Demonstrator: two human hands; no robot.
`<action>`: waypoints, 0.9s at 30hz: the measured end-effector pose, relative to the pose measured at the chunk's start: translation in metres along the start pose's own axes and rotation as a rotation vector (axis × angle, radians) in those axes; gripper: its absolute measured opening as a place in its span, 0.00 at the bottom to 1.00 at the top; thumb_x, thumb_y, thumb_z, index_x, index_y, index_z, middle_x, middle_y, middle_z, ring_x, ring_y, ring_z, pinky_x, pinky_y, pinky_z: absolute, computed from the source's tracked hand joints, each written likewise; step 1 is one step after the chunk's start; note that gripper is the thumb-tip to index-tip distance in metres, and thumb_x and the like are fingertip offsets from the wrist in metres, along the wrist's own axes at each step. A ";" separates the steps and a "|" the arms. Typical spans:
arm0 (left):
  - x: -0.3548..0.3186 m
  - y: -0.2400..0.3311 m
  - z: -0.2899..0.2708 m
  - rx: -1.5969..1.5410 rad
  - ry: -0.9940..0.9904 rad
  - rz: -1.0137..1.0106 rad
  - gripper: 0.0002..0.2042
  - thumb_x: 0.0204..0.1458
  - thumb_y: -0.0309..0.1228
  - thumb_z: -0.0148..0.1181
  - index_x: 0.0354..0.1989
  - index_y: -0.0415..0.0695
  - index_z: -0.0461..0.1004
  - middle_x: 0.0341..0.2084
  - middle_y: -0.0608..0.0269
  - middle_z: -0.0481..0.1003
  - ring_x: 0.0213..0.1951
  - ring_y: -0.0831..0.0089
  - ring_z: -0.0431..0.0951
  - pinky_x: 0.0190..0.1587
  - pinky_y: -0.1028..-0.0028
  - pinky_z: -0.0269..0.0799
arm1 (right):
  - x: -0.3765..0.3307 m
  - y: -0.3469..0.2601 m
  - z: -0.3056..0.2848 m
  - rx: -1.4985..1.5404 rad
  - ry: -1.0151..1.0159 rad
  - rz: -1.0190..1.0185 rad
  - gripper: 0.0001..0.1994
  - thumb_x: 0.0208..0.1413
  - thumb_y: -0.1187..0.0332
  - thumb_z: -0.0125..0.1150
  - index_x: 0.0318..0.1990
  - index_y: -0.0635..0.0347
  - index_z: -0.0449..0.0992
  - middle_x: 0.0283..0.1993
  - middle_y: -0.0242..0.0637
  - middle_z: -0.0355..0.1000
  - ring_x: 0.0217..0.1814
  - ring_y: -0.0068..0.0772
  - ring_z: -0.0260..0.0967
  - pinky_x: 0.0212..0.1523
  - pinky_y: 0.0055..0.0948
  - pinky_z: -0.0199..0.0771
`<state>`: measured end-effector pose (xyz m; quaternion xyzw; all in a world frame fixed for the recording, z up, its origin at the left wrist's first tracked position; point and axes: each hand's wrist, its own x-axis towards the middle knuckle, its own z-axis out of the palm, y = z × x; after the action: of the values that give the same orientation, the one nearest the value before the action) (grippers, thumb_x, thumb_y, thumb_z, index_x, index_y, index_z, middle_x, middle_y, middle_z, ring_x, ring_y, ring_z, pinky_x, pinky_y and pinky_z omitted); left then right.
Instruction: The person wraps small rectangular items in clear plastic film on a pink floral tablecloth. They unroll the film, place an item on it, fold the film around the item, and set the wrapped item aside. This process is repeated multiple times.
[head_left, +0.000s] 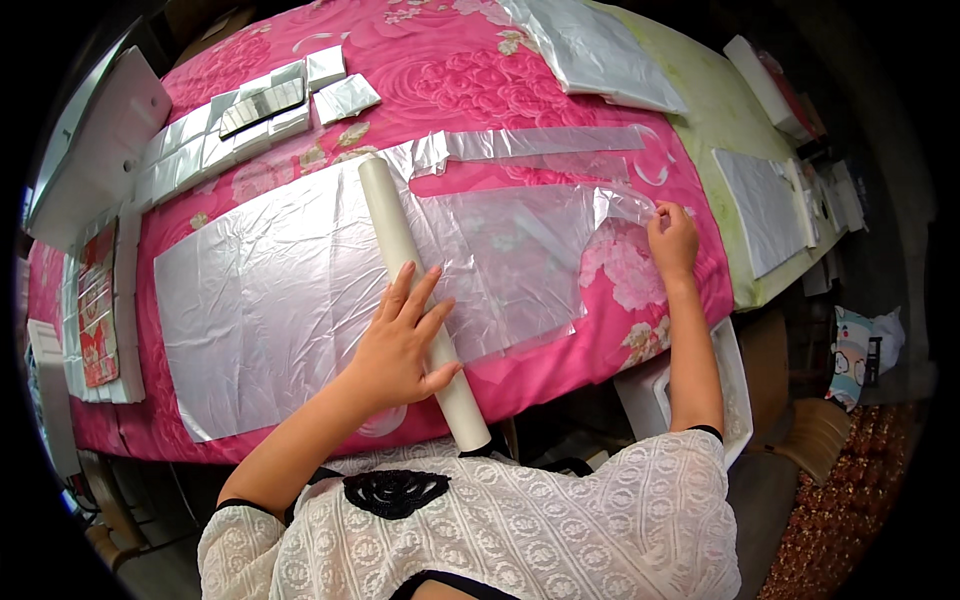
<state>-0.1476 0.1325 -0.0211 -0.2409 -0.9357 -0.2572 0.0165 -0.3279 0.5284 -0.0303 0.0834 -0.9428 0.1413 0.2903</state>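
Observation:
A long cream cardboard roll (398, 250) lies across a large silvery plastic sheet (260, 290) on the pink flowered tablecloth (420, 70). My left hand (402, 340) rests flat on the roll, fingers spread, pressing it down near its lower end. A clear plastic film (520, 250) stretches from the roll to the right. My right hand (672, 238) pinches the far right corner of that film and holds it taut above the cloth.
A strip of clear film (540, 143) lies beyond the roll. Folded silver packets (240, 120) sit at the back left, stacked sheets (600, 50) at the back right. Red-and-white packets (98, 310) line the left edge. A white tub (735, 385) stands under the table's right side.

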 end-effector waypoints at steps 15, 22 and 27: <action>-0.044 -0.007 -0.009 -1.688 0.306 -0.499 0.17 0.61 0.36 0.43 0.52 0.36 0.64 0.48 0.54 0.70 0.50 0.67 0.71 0.52 0.69 0.67 | -0.047 -0.266 -0.073 1.141 -1.053 -0.192 0.28 0.43 0.71 0.65 0.54 0.62 0.61 0.42 0.42 0.69 0.42 0.31 0.69 0.46 0.28 0.69; -0.075 -0.022 -0.019 -1.613 0.155 -0.820 0.18 0.57 0.38 0.53 0.48 0.36 0.66 0.39 0.58 0.74 0.40 0.75 0.76 0.41 0.76 0.73 | -0.077 -0.295 -0.058 0.999 -1.372 -0.457 0.42 0.47 0.60 0.65 0.66 0.63 0.47 0.59 0.51 0.62 0.60 0.45 0.62 0.59 0.36 0.60; -0.070 -0.017 -0.015 -1.421 0.092 -0.823 0.12 0.53 0.28 0.57 0.44 0.35 0.70 0.33 0.59 0.75 0.37 0.75 0.77 0.38 0.79 0.74 | -0.089 -0.287 -0.053 1.027 -1.205 -0.421 0.30 0.47 0.61 0.63 0.57 0.65 0.62 0.49 0.48 0.70 0.49 0.44 0.69 0.49 0.35 0.68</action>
<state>-0.0954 0.0811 -0.0270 0.1791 -0.5617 -0.7833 -0.1971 -0.1587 0.2801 0.0231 0.4429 -0.7195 0.4288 -0.3199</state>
